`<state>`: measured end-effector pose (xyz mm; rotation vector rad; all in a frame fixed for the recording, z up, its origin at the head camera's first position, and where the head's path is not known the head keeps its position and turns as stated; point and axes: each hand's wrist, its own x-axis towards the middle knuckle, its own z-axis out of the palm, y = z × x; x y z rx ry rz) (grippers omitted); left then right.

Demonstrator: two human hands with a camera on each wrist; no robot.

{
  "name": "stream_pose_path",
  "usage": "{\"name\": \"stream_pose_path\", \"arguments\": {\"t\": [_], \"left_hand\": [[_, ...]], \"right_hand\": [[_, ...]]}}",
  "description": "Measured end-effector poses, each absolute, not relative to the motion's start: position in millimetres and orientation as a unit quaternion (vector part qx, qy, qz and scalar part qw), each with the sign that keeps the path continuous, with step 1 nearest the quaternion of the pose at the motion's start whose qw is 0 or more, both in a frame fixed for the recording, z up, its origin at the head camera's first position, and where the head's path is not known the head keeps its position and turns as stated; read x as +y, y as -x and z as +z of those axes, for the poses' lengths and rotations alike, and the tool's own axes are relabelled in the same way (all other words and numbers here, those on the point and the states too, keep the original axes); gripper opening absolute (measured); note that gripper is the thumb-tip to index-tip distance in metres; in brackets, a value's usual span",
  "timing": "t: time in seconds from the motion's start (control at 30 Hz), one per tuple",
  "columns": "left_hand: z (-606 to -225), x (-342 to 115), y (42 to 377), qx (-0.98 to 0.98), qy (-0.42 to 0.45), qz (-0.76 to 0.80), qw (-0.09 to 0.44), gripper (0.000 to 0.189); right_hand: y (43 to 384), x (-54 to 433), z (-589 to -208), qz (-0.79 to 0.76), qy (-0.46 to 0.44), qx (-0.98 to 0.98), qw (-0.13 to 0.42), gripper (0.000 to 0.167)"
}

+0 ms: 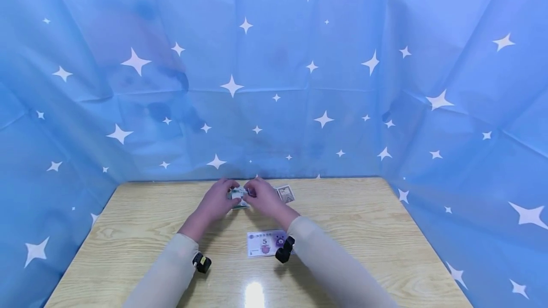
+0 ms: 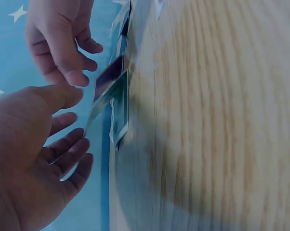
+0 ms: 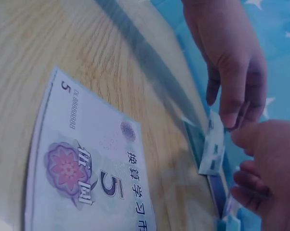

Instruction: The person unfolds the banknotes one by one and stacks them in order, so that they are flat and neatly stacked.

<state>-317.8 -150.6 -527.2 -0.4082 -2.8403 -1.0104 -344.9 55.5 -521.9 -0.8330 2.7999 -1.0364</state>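
A cluster of small play banknotes (image 1: 239,195) lies near the table's back edge, with both hands over it. My left hand (image 1: 218,198) is on its left side; in the left wrist view the raised corner of a green banknote (image 2: 117,103) meets the fingertips of that hand (image 2: 34,144). My right hand (image 1: 267,197) hovers on the other side, its fingers loosely bent, and nothing shows between them in the left wrist view (image 2: 63,38). The thumbs come close together. In the right wrist view a pale teal banknote (image 3: 213,147) stands tilted below the hands.
A purple 5 play banknote (image 1: 263,244) lies flat nearer the front, partly under my right wrist. Beside the right hand lies a brownish banknote (image 1: 286,194). The wooden table (image 1: 364,232) ends at a blue starry curtain (image 1: 278,122).
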Motion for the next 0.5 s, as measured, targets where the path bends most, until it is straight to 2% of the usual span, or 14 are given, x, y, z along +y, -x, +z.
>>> {"name": "stream_pose_path", "arguments": {"t": [0.17,0.5], "left_hand": [[-532,-153,322,-0.938,0.139,-0.317,0.029,0.045],[-541,-153,325,-0.944,0.146,-0.296,0.012,0.047]], "right_hand": [[352,48,-530,-0.302,0.264,0.915,0.044,0.038],[355,43,-542,-0.271,0.268,0.923,0.051,0.045]]}}
